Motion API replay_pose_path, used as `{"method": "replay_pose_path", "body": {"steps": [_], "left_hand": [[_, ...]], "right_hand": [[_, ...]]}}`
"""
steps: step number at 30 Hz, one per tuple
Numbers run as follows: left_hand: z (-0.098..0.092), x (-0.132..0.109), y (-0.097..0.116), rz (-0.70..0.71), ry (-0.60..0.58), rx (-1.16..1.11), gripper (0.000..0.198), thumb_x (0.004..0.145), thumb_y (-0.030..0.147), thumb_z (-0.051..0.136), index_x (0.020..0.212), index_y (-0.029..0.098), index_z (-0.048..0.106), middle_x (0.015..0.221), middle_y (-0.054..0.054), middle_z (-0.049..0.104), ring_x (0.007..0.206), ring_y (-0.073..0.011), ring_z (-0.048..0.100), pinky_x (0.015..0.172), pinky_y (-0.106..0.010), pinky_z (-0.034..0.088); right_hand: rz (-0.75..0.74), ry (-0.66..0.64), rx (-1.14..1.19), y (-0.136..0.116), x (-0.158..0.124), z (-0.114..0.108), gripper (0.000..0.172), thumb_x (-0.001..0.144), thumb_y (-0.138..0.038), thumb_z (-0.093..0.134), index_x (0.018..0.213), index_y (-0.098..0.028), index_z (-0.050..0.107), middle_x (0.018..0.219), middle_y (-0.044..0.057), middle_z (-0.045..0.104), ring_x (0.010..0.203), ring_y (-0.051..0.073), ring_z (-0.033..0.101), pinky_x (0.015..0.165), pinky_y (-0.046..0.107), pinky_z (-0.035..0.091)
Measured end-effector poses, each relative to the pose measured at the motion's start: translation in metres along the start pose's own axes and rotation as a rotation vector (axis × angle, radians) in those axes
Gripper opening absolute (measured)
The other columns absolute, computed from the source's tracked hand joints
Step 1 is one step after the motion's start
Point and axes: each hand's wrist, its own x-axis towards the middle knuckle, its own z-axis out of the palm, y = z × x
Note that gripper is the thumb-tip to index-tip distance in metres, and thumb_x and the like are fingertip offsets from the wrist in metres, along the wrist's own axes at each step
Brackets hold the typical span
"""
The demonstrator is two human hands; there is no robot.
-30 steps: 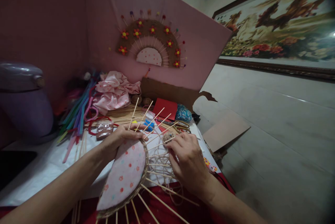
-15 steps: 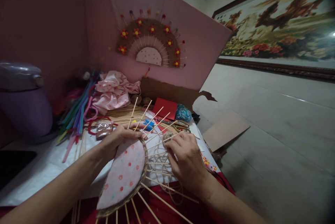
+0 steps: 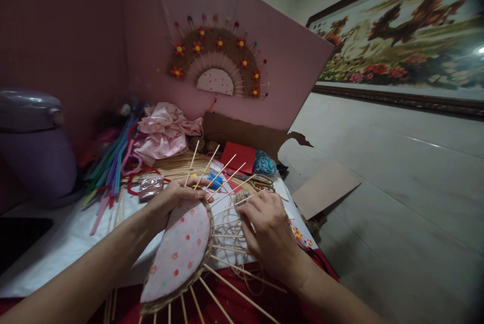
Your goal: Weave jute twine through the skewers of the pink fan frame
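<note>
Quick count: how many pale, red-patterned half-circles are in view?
2: the near half-circle, held by the left hand, and the far half-circle, on the pink board. No other shows, though more could be hidden.

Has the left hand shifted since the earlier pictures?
No, not visibly: judged against the red card beyond it, the left hand stays in the same place, gripping the edge of the half-round floral piece.
</note>
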Motion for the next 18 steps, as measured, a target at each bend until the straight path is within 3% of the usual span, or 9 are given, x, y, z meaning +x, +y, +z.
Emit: {"method": "replay_pose_path", "body": {"steps": [18], "left_hand": [[-0.0013, 0.0002, -0.0012, 0.0, 0.008, -0.007, 0.03, 0.063, 0.007, 0.066, 0.093, 0.014, 0.064, 0.068, -0.005, 0.071, 0.051, -0.0135, 0.062, 0.048, -0.022, 0.048]], "right_hand": [[-0.009, -0.006, 0.007, -0.0019, 0.0005, 0.0008, 0.008, 0.081, -0.016, 0.053, 0.076, -0.017, 0.06, 0.08, 0.005, 0.059, 0.082, 0.021, 0.044, 0.076, 0.037, 0.031]]}}
